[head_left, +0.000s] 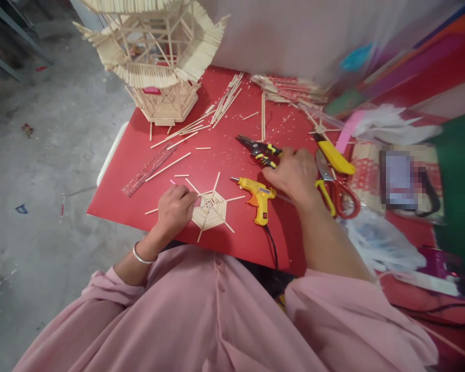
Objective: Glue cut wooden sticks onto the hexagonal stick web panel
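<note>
My left hand rests closed on the red board, its fingers pressing the left edge of a flat hexagonal web of wooden sticks. My right hand reaches over the board with fingers curled at the yellow-and-black handles of a pair of pliers. A yellow glue gun lies just left of that hand, its black cord running toward me. A tall pagoda model made of sticks stands at the board's far left corner.
Loose sticks lie scattered over the board beside a clear ruler. Red-handled scissors and a yellow utility knife lie right of my hand. Plastic bags, coloured paper and a phone crowd the right side. Concrete floor lies left.
</note>
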Available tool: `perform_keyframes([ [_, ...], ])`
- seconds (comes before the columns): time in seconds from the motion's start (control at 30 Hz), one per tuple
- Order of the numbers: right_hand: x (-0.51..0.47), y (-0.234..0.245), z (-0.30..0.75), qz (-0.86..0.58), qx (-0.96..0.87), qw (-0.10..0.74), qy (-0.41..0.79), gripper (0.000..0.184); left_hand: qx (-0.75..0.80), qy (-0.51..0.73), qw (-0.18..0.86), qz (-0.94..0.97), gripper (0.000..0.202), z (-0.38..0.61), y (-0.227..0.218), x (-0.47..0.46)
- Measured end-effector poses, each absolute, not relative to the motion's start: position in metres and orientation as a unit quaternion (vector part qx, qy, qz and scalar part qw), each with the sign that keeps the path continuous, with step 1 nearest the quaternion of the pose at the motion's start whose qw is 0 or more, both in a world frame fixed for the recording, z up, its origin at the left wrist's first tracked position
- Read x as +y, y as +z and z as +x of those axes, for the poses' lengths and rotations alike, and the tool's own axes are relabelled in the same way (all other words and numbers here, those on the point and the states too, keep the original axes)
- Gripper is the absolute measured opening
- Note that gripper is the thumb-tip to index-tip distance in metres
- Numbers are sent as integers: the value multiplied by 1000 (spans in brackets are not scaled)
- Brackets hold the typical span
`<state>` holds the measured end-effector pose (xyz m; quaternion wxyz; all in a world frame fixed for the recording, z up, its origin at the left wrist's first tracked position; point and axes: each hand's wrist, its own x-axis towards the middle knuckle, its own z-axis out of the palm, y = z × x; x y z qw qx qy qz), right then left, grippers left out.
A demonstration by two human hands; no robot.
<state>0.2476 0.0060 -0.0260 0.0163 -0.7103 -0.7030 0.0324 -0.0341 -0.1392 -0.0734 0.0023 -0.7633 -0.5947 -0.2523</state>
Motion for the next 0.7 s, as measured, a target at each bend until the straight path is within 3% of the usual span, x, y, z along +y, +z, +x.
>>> perform_keyframes([
  [0.13, 2, -8, 257, -722, -636, 158, 224, 54, -601, -232, -8, -765, 29, -33, -70, -141],
  [0.3, -39, 24, 251, -589, -584, 276, 487, 55, -607, -239, -25, -757, 31, -33, -70, -140],
  [0.43, -78, 27, 232, -542, -517, 390, 536, 40, -611, -245, -25, -753, 31, -34, -72, -141],
  [0.7, -119, -16, 197, -521, -473, 369, 607, 36, -623, -253, -36, -739, 30, -34, -75, -141],
])
